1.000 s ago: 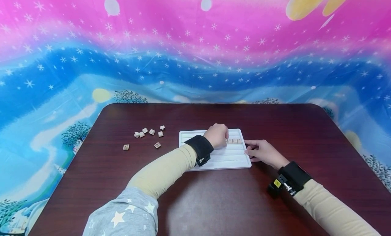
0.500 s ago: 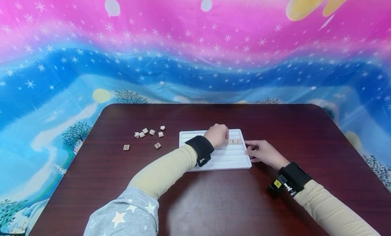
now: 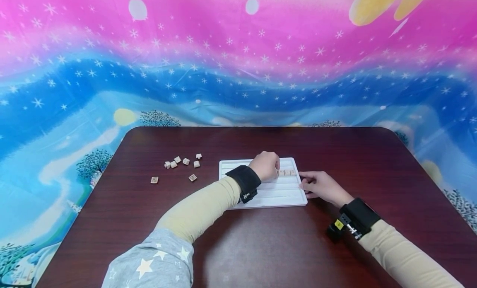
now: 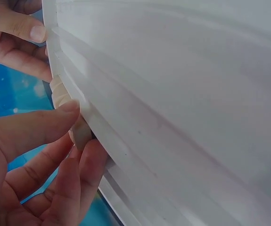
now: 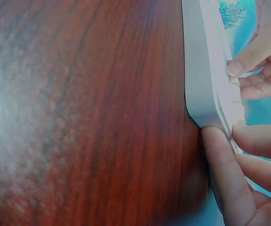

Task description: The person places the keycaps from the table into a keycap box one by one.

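My left hand is over the white ridged tray in the head view. Its thumb and fingers pinch a small cream tile, seen in the left wrist view at the end of a row. That row of tiles stands in one of the tray's upper grooves, running toward its right rim. At that right side my right hand grips the tray's edge. In the right wrist view its thumb lies at the rim and another finger lies along the outer wall near the corner.
Several loose cream tiles lie scattered on the dark wooden table, left of the tray. One printed tile lies farthest left. Behind the table hangs a colourful pink and blue cloth.
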Motion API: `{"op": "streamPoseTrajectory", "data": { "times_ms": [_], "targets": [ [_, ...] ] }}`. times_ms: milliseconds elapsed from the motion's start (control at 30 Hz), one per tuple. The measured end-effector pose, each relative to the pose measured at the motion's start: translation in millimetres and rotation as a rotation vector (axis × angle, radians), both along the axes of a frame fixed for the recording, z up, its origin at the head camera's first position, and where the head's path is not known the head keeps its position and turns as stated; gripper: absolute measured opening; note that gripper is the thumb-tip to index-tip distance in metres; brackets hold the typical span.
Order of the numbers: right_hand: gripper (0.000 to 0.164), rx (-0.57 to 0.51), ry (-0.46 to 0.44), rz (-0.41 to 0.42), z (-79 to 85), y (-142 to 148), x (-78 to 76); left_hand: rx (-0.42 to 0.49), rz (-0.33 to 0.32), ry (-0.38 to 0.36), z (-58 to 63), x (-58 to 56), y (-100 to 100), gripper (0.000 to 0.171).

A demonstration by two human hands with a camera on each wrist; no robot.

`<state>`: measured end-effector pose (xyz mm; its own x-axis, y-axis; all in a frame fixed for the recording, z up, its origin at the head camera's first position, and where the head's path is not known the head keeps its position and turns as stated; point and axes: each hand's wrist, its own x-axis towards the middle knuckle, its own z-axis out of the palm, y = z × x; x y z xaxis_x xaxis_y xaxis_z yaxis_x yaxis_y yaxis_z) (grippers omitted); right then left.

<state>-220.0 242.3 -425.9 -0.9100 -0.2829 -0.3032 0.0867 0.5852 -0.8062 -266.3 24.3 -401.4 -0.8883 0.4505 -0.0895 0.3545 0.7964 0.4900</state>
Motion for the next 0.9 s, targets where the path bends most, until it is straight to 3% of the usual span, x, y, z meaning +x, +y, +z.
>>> {"op": "streamPoseTrajectory", "data": {
  "times_ms": [567,900],
  "targets": [
    [0.056,-0.008,-0.004,-0.008,-0.8,-1.1,0.6,-0.005,-0.011,0.014,-3.5,-2.5,0.1,0.010],
    [0.056,-0.011,-0.002,-0.006,-2.2,-0.7,0.5,-0.008,-0.026,0.019,-1.0,-2.5,-2.1,0.017]
  ]
}}
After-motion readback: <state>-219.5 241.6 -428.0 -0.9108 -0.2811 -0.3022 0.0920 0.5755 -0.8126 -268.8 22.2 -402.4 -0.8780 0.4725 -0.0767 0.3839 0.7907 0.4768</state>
